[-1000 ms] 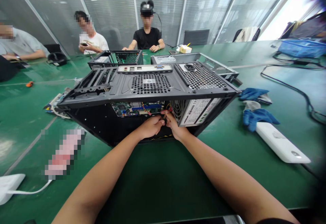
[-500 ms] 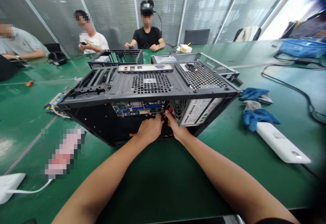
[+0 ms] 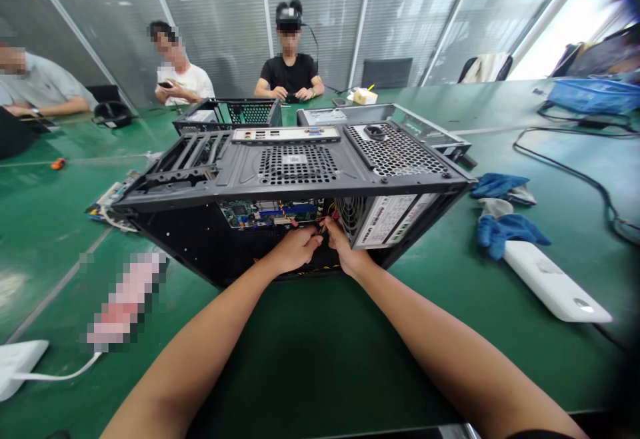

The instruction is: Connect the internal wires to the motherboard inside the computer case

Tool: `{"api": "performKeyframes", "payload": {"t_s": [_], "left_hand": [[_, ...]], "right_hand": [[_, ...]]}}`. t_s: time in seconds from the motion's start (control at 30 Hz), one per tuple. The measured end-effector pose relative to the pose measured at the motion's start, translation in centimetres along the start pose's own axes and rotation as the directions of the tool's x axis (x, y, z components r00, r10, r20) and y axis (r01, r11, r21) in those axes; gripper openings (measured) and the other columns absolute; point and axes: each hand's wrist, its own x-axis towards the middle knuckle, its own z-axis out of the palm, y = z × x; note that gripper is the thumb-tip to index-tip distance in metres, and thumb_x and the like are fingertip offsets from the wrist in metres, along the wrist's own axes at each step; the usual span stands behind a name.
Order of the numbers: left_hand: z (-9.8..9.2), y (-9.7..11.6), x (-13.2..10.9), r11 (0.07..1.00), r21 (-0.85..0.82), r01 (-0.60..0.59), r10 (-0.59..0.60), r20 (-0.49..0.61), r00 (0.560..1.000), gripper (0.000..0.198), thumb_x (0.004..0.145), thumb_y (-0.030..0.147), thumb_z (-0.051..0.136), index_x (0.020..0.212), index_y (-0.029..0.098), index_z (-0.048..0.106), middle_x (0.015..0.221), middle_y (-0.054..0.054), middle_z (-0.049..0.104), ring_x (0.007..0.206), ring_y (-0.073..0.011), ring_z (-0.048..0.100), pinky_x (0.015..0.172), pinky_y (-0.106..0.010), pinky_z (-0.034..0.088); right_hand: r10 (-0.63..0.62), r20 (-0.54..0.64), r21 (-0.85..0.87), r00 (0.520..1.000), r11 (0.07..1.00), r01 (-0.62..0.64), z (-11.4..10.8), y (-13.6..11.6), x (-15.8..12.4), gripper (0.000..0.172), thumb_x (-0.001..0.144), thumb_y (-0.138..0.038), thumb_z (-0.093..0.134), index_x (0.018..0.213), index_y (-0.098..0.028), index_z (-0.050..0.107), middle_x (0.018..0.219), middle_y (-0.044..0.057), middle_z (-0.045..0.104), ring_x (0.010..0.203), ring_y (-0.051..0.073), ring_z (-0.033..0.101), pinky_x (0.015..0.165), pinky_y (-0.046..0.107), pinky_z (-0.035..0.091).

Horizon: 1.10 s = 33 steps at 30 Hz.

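Note:
A black computer case (image 3: 235, 176) stands on the green table with its open side facing me. Both of my hands reach into it. My left hand (image 3: 296, 248) is closed, fingertips pinched on thin cables (image 3: 323, 224) beside the power supply. My right hand (image 3: 344, 248) is closed on the same cables, thumb up, just left of the power supply (image 3: 385, 218) with its round fan grille. Behind and left of my hands is the motherboard (image 3: 270, 212), with a small connector dangling in front. The exact grip of the fingertips is partly hidden.
Blue gloves (image 3: 510, 226) and a white power bank (image 3: 553, 279) lie at right. A circuit board (image 3: 113, 202) and a blurred pink object (image 3: 125, 302) lie at left. Two other metal cases (image 3: 250, 114) stand behind. Several people sit across the table.
My left hand has shifted slightly, its fingers curling lower by the cables. My right hand stays almost still. Across the table, a person has brought both hands together.

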Motion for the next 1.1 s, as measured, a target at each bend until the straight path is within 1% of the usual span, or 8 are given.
{"api": "performKeyframes", "payload": {"t_s": [0.13, 0.2, 0.4, 0.53, 0.67, 0.87, 0.97, 1.1], "left_hand": [[0.3, 0.0, -0.3, 0.958, 0.285, -0.006, 0.036, -0.1, 0.994, 0.026, 0.097, 0.032, 0.042, 0.102, 0.014, 0.059, 0.084, -0.014, 0.068, 0.079, -0.0281, 0.068, 0.069, -0.034, 0.047], [0.5, 0.2, -0.6, 0.906, 0.423, 0.02, 0.023, -0.097, 0.995, 0.033, 0.098, 0.035, 0.038, 0.112, 0.012, 0.058, 0.088, -0.018, 0.069, 0.078, -0.032, 0.069, 0.068, -0.038, 0.049], [0.8, 1.4, -1.2, 0.776, 0.619, 0.123, -0.041, -0.146, 0.989, 0.036, 0.1, 0.035, 0.034, 0.121, 0.013, 0.054, 0.086, -0.016, 0.07, 0.079, -0.032, 0.071, 0.071, -0.043, 0.054], [0.8, 0.9, -0.8, 0.855, 0.513, 0.075, -0.011, -0.126, 0.992, 0.032, 0.099, 0.032, 0.037, 0.114, 0.013, 0.057, 0.088, -0.015, 0.07, 0.08, -0.0298, 0.071, 0.071, -0.04, 0.053], [0.5, -0.2, -0.3, 0.973, 0.22, -0.073, 0.096, -0.098, 0.991, 0.024, 0.097, 0.026, 0.04, 0.094, 0.015, 0.061, 0.082, -0.009, 0.069, 0.082, -0.0226, 0.068, 0.073, -0.032, 0.05], [-0.1, -0.1, -0.2, 0.997, -0.077, -0.018, 0.018, -0.003, 1.0, 0.032, 0.098, 0.027, 0.035, 0.085, 0.014, 0.061, 0.05, 0.002, 0.053, 0.054, -0.0142, 0.056, 0.059, -0.025, 0.044], [-0.1, 0.0, -0.2, 0.999, -0.043, -0.007, 0.008, 0.024, 1.0, 0.035, 0.099, 0.027, 0.034, 0.084, 0.014, 0.062, 0.052, 0.001, 0.055, 0.054, -0.015, 0.058, 0.06, -0.027, 0.046], [0.2, 0.0, -0.2, 0.976, 0.215, -0.046, 0.062, -0.068, 0.996, 0.028, 0.097, 0.026, 0.04, 0.091, 0.014, 0.065, 0.085, -0.01, 0.071, 0.083, -0.0228, 0.068, 0.078, -0.035, 0.051]], "right_hand": [[-0.01, -0.075, -0.021, 0.997, 1.0, 0.009, 0.0, 0.0, 0.1, 0.044, 0.069, -0.065, 0.07, 0.085, -0.025, 0.06, 0.07, -0.001, 0.052, 0.068, 0.016, 0.047, 0.055, 0.029, 0.036], [-0.034, -0.085, -0.03, 0.996, 0.999, 0.031, 0.0, 0.1, 0.2, 0.043, 0.07, -0.063, 0.07, 0.088, -0.025, 0.06, 0.071, 0.0, 0.054, 0.075, 0.018, 0.05, 0.058, 0.03, 0.039], [-0.146, -0.116, -0.059, 0.982, 0.988, 0.14, -0.1, 0.5, 0.5, 0.036, 0.073, -0.057, 0.071, 0.086, -0.025, 0.06, 0.076, 0.001, 0.057, 0.081, 0.02, 0.053, 0.063, 0.032, 0.043], [-0.066, -0.087, -0.036, 0.994, 0.997, 0.064, -0.1, 0.4, 0.4, 0.039, 0.072, -0.06, 0.07, 0.08, -0.024, 0.059, 0.066, -0.001, 0.048, 0.065, 0.016, 0.045, 0.055, 0.03, 0.036], [0.067, -0.01, 0.029, 0.998, 0.997, -0.067, 0.3, -0.4, 0.0, 0.048, 0.067, -0.068, 0.07, 0.076, -0.022, 0.06, 0.057, -0.006, 0.032, 0.053, 0.01, 0.03, 0.048, 0.027, 0.023], [0.07, 0.034, 0.088, 0.997, 0.993, -0.072, 0.7, -1.7, -0.5, 0.054, 0.06, -0.07, 0.073, 0.082, -0.021, 0.065, 0.056, -0.008, 0.025, 0.051, 0.008, 0.022, 0.048, 0.025, 0.015], [0.065, 0.01, 0.067, 0.998, 0.996, -0.066, 0.7, -1.3, -0.4, 0.054, 0.059, -0.072, 0.072, 0.075, -0.021, 0.063, 0.055, -0.007, 0.028, 0.051, 0.008, 0.023, 0.048, 0.025, 0.017], [0.021, -0.037, 0.03, 0.999, 0.999, -0.02, 0.4, -0.4, -0.1, 0.049, 0.065, -0.069, 0.071, 0.075, -0.022, 0.062, 0.058, -0.005, 0.04, 0.052, 0.009, 0.028, 0.048, 0.027, 0.02]]}}
